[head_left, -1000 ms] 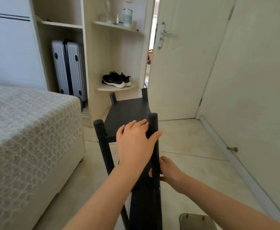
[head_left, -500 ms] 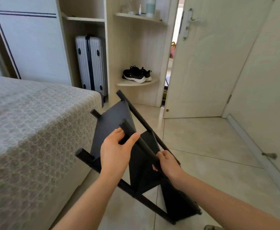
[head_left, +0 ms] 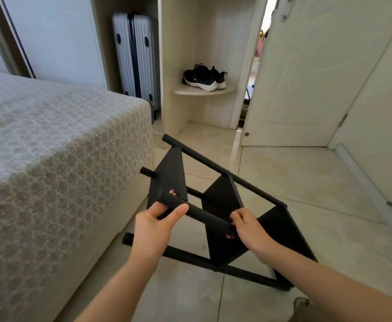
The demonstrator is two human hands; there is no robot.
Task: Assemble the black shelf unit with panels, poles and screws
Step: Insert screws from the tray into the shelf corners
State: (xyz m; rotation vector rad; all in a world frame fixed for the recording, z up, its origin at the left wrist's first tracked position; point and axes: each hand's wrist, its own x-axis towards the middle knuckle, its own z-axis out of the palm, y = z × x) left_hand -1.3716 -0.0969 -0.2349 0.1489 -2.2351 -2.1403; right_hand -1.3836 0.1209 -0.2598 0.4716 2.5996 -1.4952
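Left hand (head_left: pixel 153 228) and right hand (head_left: pixel 248 231) each close their grip around the tilted shelf unit's (head_left: pixel 222 198) pole (head_left: pixel 204 215). At twelve o'clock, an alcove (head_left: pixel 202 91) holds sneakers (head_left: pixel 202 77).

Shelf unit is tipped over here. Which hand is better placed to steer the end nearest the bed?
Probably the left hand: it grips the near pole right by its free end. The right hand holds the same pole further down, near the middle panel.

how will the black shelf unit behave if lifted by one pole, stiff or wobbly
Probably stiff: the black shelf unit shows panels square to its poles though tilted. Likely light for its size, as the left hand and right hand manage it by one pole. That smooth round pole might turn in the grip.
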